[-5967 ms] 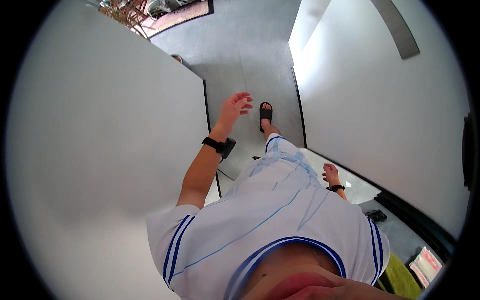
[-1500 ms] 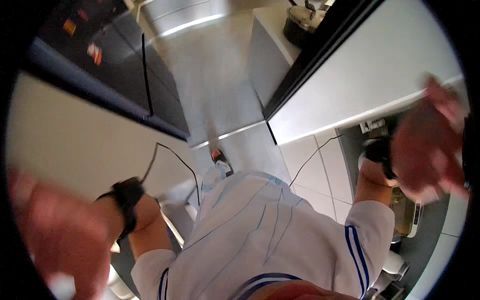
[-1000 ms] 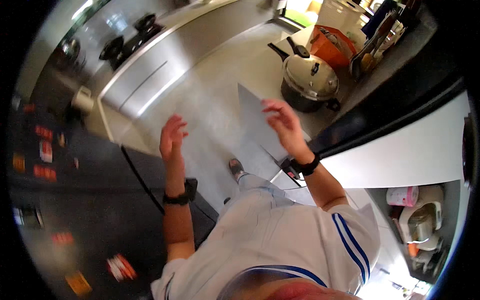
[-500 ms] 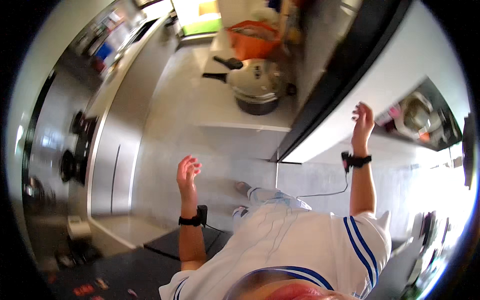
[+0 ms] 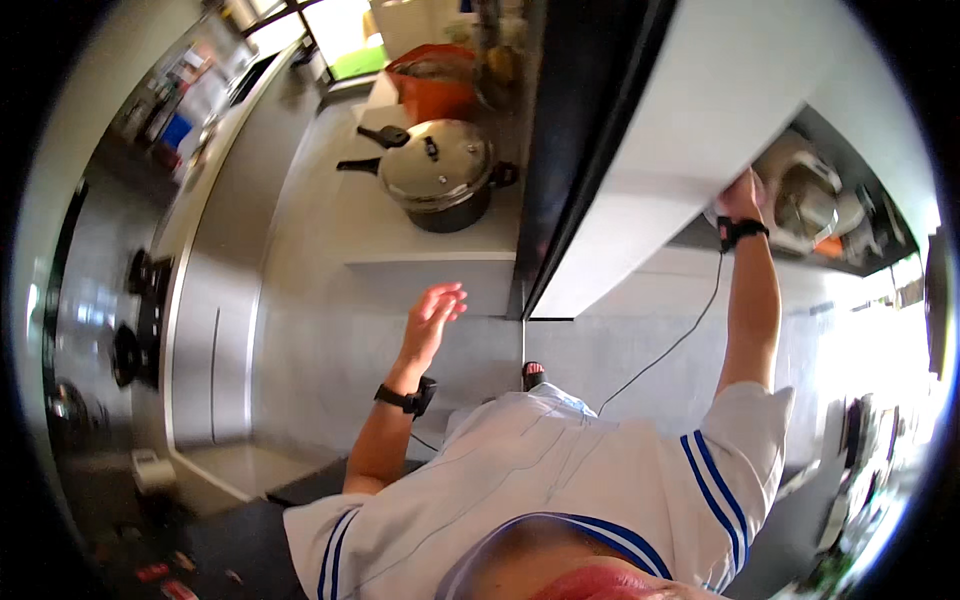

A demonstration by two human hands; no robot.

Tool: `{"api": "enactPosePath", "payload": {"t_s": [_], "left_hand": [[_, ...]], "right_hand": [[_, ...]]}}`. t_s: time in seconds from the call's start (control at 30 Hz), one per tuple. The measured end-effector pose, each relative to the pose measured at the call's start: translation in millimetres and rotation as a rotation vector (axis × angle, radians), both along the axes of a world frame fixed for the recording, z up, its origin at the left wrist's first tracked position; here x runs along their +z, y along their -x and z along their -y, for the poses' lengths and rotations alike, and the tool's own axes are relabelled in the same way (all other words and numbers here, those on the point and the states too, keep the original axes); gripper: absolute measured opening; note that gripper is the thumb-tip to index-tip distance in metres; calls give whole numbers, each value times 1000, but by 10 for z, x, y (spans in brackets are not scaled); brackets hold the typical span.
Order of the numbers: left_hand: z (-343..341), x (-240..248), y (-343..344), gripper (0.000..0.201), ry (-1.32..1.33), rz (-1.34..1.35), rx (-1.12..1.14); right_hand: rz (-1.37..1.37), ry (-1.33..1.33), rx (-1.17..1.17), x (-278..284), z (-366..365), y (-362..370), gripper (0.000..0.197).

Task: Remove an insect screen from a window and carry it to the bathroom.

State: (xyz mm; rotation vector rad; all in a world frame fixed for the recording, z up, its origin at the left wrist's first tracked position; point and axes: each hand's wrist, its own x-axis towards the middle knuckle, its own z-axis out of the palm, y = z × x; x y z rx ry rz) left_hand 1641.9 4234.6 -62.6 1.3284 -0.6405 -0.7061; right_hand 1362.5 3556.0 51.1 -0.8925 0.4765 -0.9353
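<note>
A grey floor [image 5: 650, 350] is seen below, and the room is bent by the wide lens. Toward half past eleven, a pale desk [image 5: 480, 240] is occupied by a lidded metal pot [image 5: 440, 170], with an orange bag [image 5: 435, 85] set just beyond it. The pot's long handles are pointed toward nine o'clock. A black stove [image 5: 145, 310] is seen near nine o'clock, and a bright window [image 5: 345, 35] toward eleven. A white panel [image 5: 640, 180] is bordered by a dark frame [image 5: 575, 130] toward one o'clock.

Between two and three o'clock, a dark-lined niche [image 5: 880, 262] is set into the white surface. In it, a white appliance [image 5: 812, 205] is held upright or tilted; which cannot be told. At the niche's near end, a pale pinkish object [image 5: 758, 190] is mostly covered by the right hand [image 5: 742, 197], so its long axis cannot be made out.

The right forearm is stretched toward twelve o'clock, the hand placed at the niche's opening; whether the object is gripped or only touched cannot be told. The left hand [image 5: 435, 305] is raised near the middle, directed toward one o'clock, nothing held, its fingers loosely bent and slightly parted. A black strap is worn on each wrist.
</note>
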Motion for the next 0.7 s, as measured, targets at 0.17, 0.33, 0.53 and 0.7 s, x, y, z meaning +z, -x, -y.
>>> {"api": "enactPosePath", "payload": {"t_s": [0.17, 0.33, 0.53, 0.7], "left_hand": [[375, 12, 330, 36, 41, 67, -1], [-21, -137, 465, 34, 14, -130, 166], [-878, -443, 106, 34, -19, -229, 385], [-1956, -658, -670, 32, 2, -203, 524]], "right_hand": [[-424, -141, -106, -661, 890, 376, 50], [-482, -73, -178, -1121, 1046, 357, 51], [-572, 93, -425, -1301, 868, 392, 53], [-510, 34, -489, -2042, 21, 764, 52]]}}
